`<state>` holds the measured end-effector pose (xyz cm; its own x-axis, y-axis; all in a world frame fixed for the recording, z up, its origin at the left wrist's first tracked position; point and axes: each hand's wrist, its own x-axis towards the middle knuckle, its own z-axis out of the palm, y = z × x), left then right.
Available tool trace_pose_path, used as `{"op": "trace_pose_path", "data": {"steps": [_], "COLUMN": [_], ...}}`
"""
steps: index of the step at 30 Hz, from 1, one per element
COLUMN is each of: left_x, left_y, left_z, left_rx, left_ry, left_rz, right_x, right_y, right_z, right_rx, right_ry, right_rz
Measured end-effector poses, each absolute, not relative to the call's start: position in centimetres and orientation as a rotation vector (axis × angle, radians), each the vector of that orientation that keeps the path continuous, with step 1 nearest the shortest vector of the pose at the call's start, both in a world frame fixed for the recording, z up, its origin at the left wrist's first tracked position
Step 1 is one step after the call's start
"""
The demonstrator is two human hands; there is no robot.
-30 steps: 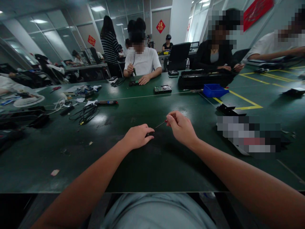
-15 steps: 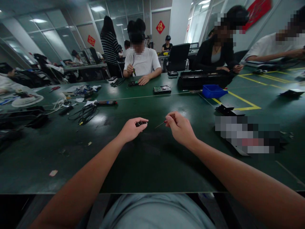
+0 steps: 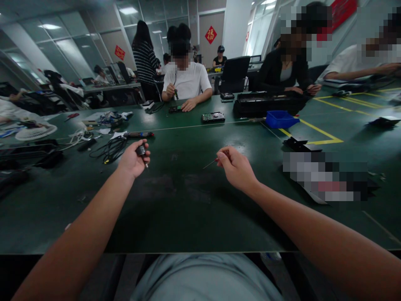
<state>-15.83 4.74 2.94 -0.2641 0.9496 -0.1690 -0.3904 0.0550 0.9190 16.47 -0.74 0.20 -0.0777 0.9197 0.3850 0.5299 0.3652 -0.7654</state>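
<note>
My left hand (image 3: 133, 159), palm turned up, has its fingers curled around a small black cylindrical part (image 3: 141, 150) with a silvery tip; its exact kind is unclear. It is over the left half of the green table (image 3: 169, 217), near the coiled black cable (image 3: 112, 148). Farther right, my right hand (image 3: 235, 167) grips a thin screwdriver (image 3: 210, 164) with a reddish handle. The blade points left and slightly down, touching nothing that I can see. My fingers hide most of that handle.
A corded, pen-shaped tool (image 3: 139, 134) lies beyond my left hand. Ahead is a hard drive (image 3: 213, 117), with a blue bin (image 3: 282, 120) to its right. A blurred-out object (image 3: 326, 179) lies at right. Across the table, a person in white (image 3: 188, 81) works on a circuit board.
My left hand has moved left, away from the screwdriver tip, and turned palm up with the black part still in it. My right hand has barely moved.
</note>
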Motion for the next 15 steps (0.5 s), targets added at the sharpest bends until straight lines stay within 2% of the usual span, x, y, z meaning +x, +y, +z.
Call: {"op": "trace_pose_path", "data": {"steps": [15], "left_x": [-31.0], "left_y": [0.4], "left_z": [4.1], "left_rx": [0.526], "left_ry": [1.733], "left_rz": [1.743], "right_x": [16.4], "right_y": [-0.6], "right_z": [0.0], "right_rx": [-1.276], "right_ry": [-1.733], "right_rz": [0.549]}}
